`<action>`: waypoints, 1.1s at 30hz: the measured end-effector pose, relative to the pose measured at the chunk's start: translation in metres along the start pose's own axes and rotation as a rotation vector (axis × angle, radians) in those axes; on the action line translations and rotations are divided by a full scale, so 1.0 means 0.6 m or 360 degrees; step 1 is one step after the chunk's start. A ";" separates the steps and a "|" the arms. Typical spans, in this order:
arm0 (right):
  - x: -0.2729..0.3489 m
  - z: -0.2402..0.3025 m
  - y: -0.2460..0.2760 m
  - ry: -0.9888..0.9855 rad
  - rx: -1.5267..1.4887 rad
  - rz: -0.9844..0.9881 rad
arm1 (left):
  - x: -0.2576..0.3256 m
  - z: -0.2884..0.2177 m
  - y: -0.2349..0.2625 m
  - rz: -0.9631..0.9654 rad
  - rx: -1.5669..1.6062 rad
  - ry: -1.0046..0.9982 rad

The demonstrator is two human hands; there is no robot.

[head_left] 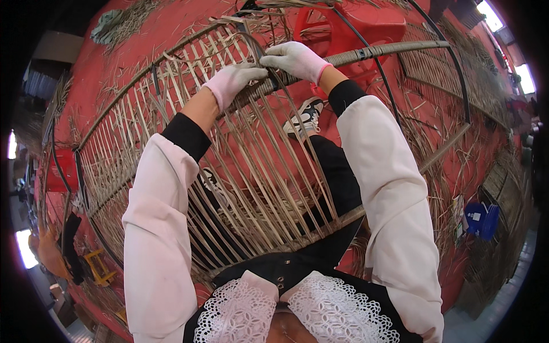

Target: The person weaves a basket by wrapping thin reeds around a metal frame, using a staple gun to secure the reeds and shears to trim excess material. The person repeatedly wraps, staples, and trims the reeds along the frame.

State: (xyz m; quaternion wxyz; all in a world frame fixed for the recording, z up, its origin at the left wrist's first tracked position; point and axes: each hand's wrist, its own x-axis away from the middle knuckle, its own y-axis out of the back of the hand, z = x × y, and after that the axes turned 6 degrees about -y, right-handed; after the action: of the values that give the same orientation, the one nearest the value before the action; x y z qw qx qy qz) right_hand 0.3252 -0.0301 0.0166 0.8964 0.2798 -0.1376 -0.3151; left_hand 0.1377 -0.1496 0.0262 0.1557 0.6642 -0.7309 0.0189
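While both gloved hands meet on the wrapped rail [366,54] of the frame [171,103], the left hand [233,82] clasps it and the right hand [294,60] pinches a strip [297,114] beside it

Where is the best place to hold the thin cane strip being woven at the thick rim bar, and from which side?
Judging by its pose, pinch the cane strip where it arches over the rim bar, from above, beside the left hand and right hand.
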 end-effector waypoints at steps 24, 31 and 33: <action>-0.022 0.000 -0.037 0.0163 0.0631 -0.0238 | 0.060 0.010 -0.124 -0.0846 -0.1445 -0.0855; 0.044 0.009 -0.071 0.0621 -0.0252 -0.1195 | 0.050 0.005 -0.112 -0.0743 -0.1429 -0.0715; 0.109 -0.001 -0.113 0.0222 -0.0897 -0.1282 | 0.052 0.008 -0.114 -0.0777 -0.1371 -0.0751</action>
State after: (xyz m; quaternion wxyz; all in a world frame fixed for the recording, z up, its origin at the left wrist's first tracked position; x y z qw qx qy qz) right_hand 0.3422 -0.1154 -0.0192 0.7513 0.0779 0.1324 -0.6418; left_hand 0.2014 -0.1888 0.0170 0.2452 0.6769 -0.5123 -0.4682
